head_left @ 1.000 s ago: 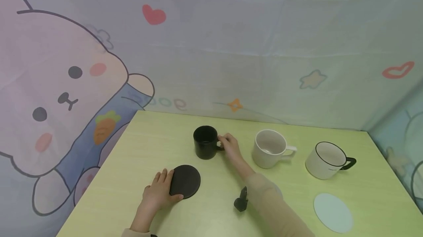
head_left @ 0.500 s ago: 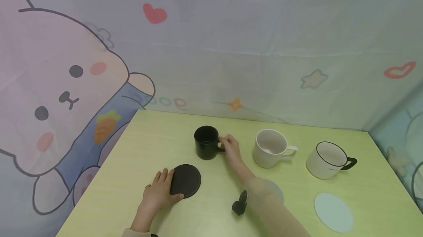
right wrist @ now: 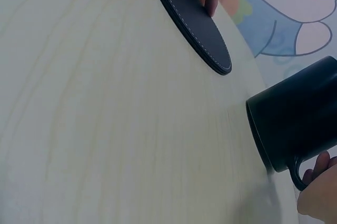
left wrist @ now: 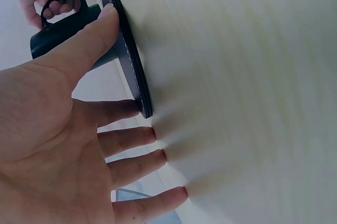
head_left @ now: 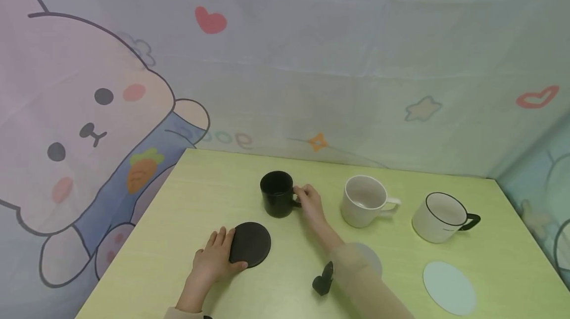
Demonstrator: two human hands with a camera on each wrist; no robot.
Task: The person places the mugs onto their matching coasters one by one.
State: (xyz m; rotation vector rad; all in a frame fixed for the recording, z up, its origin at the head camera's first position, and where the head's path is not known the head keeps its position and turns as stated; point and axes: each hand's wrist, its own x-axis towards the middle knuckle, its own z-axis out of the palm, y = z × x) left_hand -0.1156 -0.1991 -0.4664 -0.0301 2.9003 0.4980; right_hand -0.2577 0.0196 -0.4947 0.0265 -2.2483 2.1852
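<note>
A black mug (head_left: 277, 200) stands upright at the back left of the table. My right hand (head_left: 310, 204) grips its handle, fingers curled through it in the left wrist view. Closer to the front lies a round black coaster (head_left: 251, 244) with pale edge stitching, seen in the right wrist view. My left hand (head_left: 213, 257) rests at the coaster's left side, fingers straight and spread. The thumb touches its near edge and the index fingertip its left edge, while the other fingertips meet the tabletop.
A white mug (head_left: 358, 208) stands right of my right hand, and a white mug with a black rim and handle (head_left: 434, 222) farther right. A pale round coaster (head_left: 449, 287) lies in front of that one; a greyish one (head_left: 371, 257) is partly under my right sleeve. A printed cloth (head_left: 303, 62) hangs behind.
The black mug, held by its handle, has shifted very slightly left and toward the front. My left hand and the black coaster have stayed in place.
</note>
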